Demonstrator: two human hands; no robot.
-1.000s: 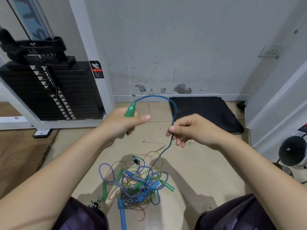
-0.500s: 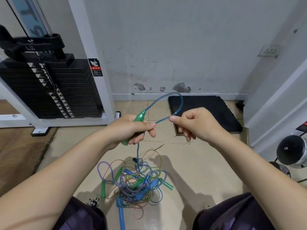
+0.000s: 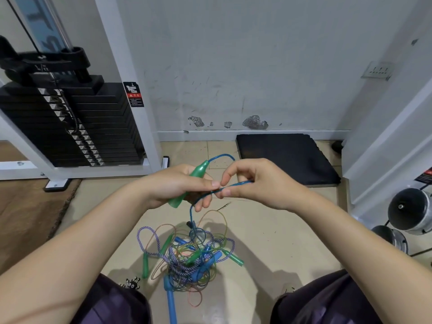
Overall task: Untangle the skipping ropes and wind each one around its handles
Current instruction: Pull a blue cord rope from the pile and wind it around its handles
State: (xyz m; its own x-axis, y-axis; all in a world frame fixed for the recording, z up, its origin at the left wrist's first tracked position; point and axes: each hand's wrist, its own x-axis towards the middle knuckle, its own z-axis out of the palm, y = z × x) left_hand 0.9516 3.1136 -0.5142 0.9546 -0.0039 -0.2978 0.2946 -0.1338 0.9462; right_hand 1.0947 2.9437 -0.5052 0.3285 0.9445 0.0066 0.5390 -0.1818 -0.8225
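The person's left hand [image 3: 180,185] was closed around a green handle [image 3: 190,183], which sat tilted in the fist with its narrow end pointing up and away from the body. A blue rope [image 3: 222,156] left that narrow end, arched over in a small loop and came back down to the right hand [image 3: 254,183], which sat just beside the handle. The right hand pinched the rope between thumb and forefinger, its other fingers curled loosely, and its fingertips nearly met the left thumb. From the pinch the rope passed under the handle and dropped straight down to a tangled pile of ropes [image 3: 189,256] on the tiled floor [image 3: 268,242], well below the handle and between the person's knees.

In that pile, below the handle, lay a purple-and-white braided rope [image 3: 149,230], thin orange and clear cords, several more green handles and a long blue handle [image 3: 171,305] that pointed back toward the person. Beyond the handle a black mat [image 3: 285,157] lay against the scuffed white wall [image 3: 245,66]. Far to the left of the handle stood a black weight stack [image 3: 70,127] in a white frame.
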